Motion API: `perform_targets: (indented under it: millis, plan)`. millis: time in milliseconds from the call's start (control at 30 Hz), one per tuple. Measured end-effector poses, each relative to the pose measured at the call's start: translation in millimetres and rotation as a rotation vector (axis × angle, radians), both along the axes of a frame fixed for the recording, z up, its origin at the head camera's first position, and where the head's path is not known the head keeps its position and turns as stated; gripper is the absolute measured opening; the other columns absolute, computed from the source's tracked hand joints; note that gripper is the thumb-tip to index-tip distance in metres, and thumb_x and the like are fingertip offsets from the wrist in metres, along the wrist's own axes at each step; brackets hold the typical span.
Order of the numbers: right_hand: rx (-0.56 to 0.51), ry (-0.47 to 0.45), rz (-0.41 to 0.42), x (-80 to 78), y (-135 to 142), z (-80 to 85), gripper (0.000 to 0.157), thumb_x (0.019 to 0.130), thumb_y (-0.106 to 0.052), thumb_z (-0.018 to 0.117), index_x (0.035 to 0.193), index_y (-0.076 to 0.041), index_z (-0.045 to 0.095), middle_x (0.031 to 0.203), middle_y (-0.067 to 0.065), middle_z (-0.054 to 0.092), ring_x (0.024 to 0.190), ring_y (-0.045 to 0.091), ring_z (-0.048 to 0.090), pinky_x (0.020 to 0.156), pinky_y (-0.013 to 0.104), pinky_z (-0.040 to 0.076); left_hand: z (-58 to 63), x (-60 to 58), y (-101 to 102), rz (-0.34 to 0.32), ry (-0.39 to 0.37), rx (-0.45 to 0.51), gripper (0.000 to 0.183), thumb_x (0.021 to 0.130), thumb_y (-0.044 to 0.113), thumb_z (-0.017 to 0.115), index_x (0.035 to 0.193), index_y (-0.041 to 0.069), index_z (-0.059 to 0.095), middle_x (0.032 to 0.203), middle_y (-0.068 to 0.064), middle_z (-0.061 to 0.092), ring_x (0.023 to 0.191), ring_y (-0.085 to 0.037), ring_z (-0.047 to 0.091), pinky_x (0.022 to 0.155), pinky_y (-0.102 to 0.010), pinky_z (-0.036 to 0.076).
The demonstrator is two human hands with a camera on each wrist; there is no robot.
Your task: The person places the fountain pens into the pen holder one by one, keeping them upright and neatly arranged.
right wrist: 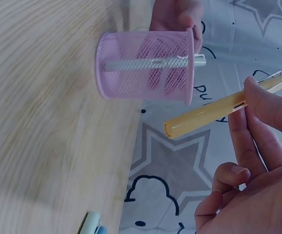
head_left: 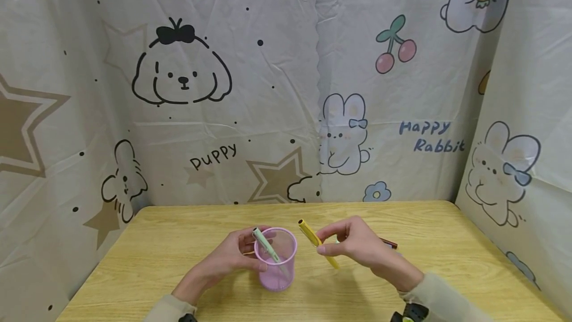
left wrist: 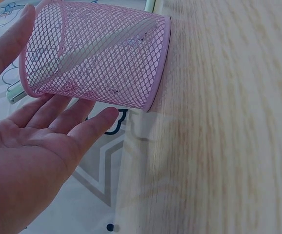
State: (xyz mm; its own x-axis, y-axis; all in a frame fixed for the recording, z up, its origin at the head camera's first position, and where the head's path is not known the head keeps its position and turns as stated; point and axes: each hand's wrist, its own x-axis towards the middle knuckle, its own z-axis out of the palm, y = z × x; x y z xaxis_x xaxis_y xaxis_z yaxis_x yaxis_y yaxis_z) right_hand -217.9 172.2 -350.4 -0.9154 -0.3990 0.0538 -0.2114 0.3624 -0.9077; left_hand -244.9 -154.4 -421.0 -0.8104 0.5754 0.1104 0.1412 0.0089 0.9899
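A pink mesh pen cup point(head_left: 283, 278) stands upright on the wooden table, with a mint-green pen point(head_left: 266, 245) leaning inside it and poking above the rim. My left hand point(head_left: 233, 253) holds the cup from its left side, thumb near the front rim and fingers behind the mesh. Between the thumb and fingers of my right hand point(head_left: 364, 246) a yellow pen point(head_left: 308, 233) is pinched. It slants just right of the cup, clip end up and apart from the rim. The right wrist view shows the lower end of this yellow pen point(right wrist: 204, 116) pointing toward the table side.
Beyond my right hand lies a dark red pen point(head_left: 390, 244), partly hidden. Another pale green pen point(right wrist: 89, 224) and a blue one point(right wrist: 101, 230) show at the bottom of the right wrist view. A printed cloth point(head_left: 277, 63) hangs behind the table point(head_left: 178, 232) and along both sides.
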Motion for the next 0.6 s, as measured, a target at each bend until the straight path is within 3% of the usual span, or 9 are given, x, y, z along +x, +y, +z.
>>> perform_targets:
  millis: [433,600]
  plan:
    - [-0.063,0.0,-0.025,-3.0,-19.5,13.0,0.024,0.087,-0.016,0.087,0.108,-0.006,0.083,0.095,0.006,0.07,0.073,0.018,0.042,0.069,0.028,0.041,-0.5,-0.7,-0.6,0.008,0.0,-0.007,0.081,0.084,0.001,0.087,0.153,-0.007,0.045,0.15,-0.025,0.055,0.131,-0.036,0.058,0.108,-0.043,0.051]
    - [-0.084,0.013,-0.028,-3.0,-28.6,18.8,0.029,0.087,-0.016,0.086,0.113,-0.004,0.082,0.106,0.006,0.074,0.081,0.019,0.044,0.073,0.031,0.043,-1.0,-1.4,-0.1,0.01,0.005,-0.011,0.081,0.084,0.002,0.087,0.153,-0.007,0.046,0.15,-0.027,0.054,0.13,-0.034,0.059,0.108,-0.045,0.051]
